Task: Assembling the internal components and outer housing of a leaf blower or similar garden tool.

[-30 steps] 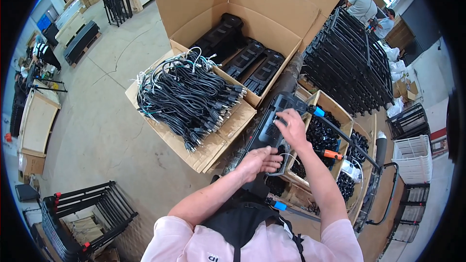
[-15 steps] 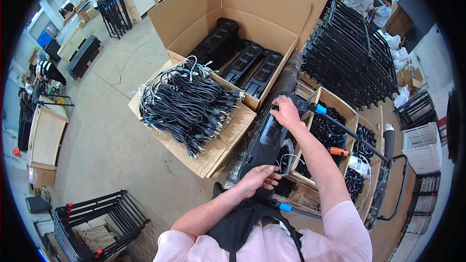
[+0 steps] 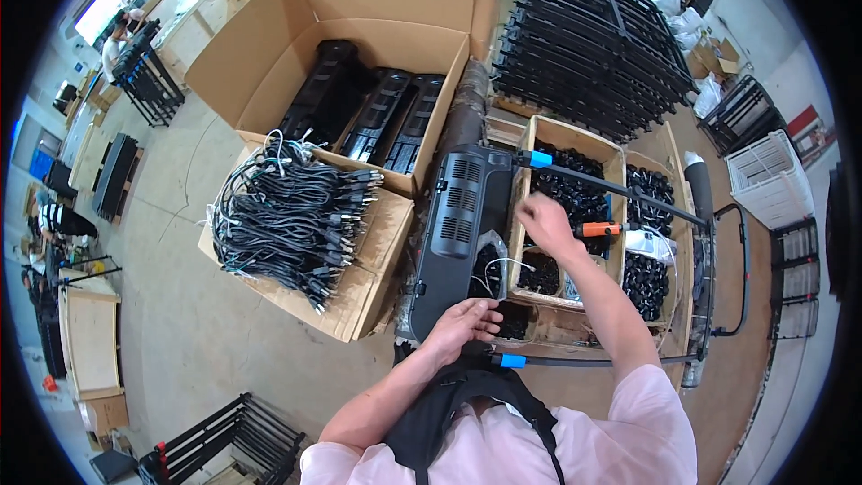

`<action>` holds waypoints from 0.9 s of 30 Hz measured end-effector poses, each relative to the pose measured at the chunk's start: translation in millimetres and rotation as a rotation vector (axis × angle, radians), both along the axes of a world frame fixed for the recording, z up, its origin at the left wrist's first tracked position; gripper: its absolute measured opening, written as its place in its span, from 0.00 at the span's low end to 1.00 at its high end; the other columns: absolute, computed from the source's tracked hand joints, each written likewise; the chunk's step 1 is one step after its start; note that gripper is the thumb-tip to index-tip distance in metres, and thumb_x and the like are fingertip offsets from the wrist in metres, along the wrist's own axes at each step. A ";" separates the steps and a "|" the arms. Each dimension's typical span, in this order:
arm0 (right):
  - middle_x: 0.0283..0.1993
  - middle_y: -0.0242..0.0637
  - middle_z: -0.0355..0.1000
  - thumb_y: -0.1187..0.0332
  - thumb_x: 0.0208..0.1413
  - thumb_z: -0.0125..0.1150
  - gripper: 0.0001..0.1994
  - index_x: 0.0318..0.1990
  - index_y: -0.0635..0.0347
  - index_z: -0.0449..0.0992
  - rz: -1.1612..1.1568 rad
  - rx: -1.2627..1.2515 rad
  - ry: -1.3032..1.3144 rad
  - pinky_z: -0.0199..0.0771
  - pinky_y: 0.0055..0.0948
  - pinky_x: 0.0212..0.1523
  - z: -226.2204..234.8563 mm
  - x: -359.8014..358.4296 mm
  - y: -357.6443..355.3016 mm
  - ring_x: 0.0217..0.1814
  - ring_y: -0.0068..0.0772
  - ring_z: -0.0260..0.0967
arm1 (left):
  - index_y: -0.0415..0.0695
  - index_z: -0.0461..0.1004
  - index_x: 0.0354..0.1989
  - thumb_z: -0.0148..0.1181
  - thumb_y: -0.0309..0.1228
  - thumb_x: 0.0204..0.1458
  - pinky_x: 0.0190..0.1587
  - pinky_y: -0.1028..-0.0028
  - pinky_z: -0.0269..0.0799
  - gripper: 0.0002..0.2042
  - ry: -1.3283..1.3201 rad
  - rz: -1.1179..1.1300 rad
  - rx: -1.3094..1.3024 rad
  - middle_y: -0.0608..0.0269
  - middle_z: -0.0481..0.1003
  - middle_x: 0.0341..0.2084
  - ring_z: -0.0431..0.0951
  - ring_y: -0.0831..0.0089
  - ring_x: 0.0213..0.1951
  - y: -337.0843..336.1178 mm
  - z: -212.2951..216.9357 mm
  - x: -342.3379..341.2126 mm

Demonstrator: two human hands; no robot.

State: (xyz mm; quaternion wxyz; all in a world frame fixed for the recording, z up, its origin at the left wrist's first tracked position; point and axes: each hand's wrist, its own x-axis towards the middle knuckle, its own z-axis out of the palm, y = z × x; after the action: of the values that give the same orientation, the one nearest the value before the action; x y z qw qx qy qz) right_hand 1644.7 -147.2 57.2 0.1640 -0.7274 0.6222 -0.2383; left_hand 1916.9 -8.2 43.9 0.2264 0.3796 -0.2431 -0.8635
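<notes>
though unheld, panel (image 3: 460,233) beside left hand (image 3: 462,328)

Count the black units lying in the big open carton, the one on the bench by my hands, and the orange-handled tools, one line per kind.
Black units in the open carton: 3
Black unit on the bench: 1
Orange-handled tool: 1
Total: 5

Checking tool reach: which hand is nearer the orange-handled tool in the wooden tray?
Right. The right hand hovers just left of the orange-handled tool; the left hand rests lower, at the black panel's near end.
</notes>
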 end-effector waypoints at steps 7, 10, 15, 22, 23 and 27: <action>0.46 0.51 0.80 0.69 0.54 0.60 0.14 0.47 0.56 0.85 0.218 0.408 0.390 0.83 0.51 0.50 -115.6 -75.1 98.7 0.49 0.56 0.81 | 0.39 0.72 0.60 0.49 0.40 0.75 0.45 0.71 0.82 0.18 -0.018 -0.036 0.021 0.60 0.80 0.45 0.81 0.72 0.42 3.0 -5.5 -33.6; 0.53 0.54 0.77 0.70 0.55 0.60 0.16 0.51 0.56 0.84 0.248 0.508 0.440 0.82 0.51 0.52 -133.4 -65.2 96.7 0.51 0.57 0.81 | 0.40 0.73 0.59 0.49 0.40 0.75 0.44 0.71 0.83 0.17 -0.048 -0.067 0.027 0.61 0.80 0.44 0.81 0.73 0.41 9.2 -10.2 -50.9; 0.47 0.51 0.81 0.65 0.66 0.52 0.15 0.46 0.59 0.86 0.342 0.436 0.526 0.82 0.47 0.51 -164.1 -74.1 91.4 0.51 0.53 0.82 | 0.40 0.73 0.59 0.49 0.41 0.75 0.45 0.71 0.82 0.17 -0.096 -0.105 0.054 0.61 0.80 0.44 0.81 0.73 0.41 10.8 -29.2 -89.7; 0.46 0.48 0.84 0.68 0.58 0.57 0.13 0.42 0.56 0.88 0.373 0.540 0.609 0.84 0.42 0.52 -156.7 -68.2 81.0 0.51 0.47 0.84 | 0.39 0.74 0.58 0.50 0.40 0.74 0.50 0.69 0.81 0.17 -0.129 -0.047 0.043 0.57 0.80 0.46 0.81 0.69 0.45 -5.6 -47.6 -132.7; 0.45 0.47 0.85 0.68 0.57 0.59 0.12 0.41 0.56 0.88 0.368 0.534 0.585 0.84 0.42 0.52 -153.0 -64.3 76.6 0.51 0.46 0.84 | 0.40 0.75 0.58 0.50 0.41 0.74 0.49 0.70 0.81 0.17 -0.142 -0.013 0.064 0.59 0.80 0.46 0.81 0.71 0.44 -9.5 -52.0 -134.9; 0.46 0.48 0.85 0.69 0.54 0.62 0.11 0.42 0.57 0.88 0.304 0.567 0.537 0.84 0.43 0.54 -148.0 -73.8 78.3 0.52 0.47 0.84 | 0.39 0.75 0.58 0.49 0.41 0.74 0.56 0.67 0.79 0.18 -0.190 0.050 0.066 0.57 0.80 0.49 0.81 0.68 0.49 -22.0 -58.8 -152.7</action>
State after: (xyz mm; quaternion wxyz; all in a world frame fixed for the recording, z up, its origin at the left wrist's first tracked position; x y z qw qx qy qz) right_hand 1570.9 -68.9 -90.8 0.2232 -0.7733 0.5693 0.1675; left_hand 1764.2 -30.2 -14.9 0.2109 0.4730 -0.2254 -0.8252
